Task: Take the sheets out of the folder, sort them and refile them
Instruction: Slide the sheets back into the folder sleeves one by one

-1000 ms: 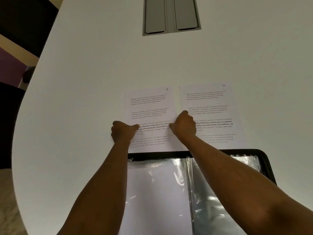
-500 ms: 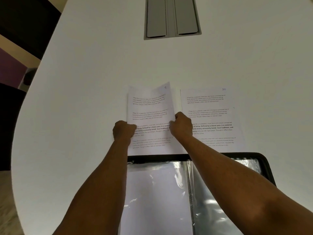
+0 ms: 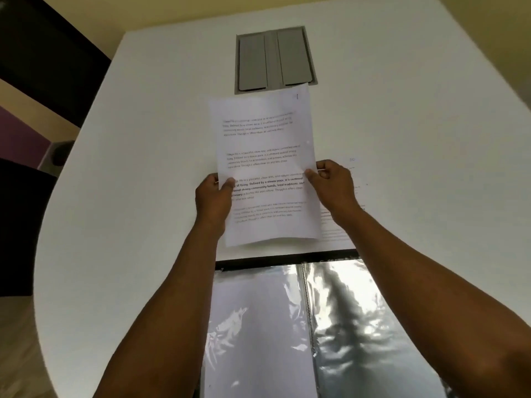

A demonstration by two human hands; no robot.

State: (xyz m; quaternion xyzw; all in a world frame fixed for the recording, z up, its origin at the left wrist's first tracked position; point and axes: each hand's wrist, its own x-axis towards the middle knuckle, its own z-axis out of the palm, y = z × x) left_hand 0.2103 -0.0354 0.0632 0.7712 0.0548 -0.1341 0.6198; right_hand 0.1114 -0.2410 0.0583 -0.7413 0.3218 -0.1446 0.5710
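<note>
Left hand (image 3: 213, 196) & right hand (image 3: 333, 186) pinch the sheet (image 3: 265, 168) by its side edges, lifted over desk (image 3: 143, 168) above the folder (image 3: 287, 326); thin grip, sheet could sag/slip, or get refiled in wrong order

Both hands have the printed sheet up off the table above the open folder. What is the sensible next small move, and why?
Probably lower the sheet, pinched by the left hand and right hand, toward the folder and its open sleeves; a second sheet waits on the table.

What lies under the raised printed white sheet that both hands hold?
Under the raised printed white sheet shows the white table and the edge of another printed sheet lying flat; the rest is covered.
</note>
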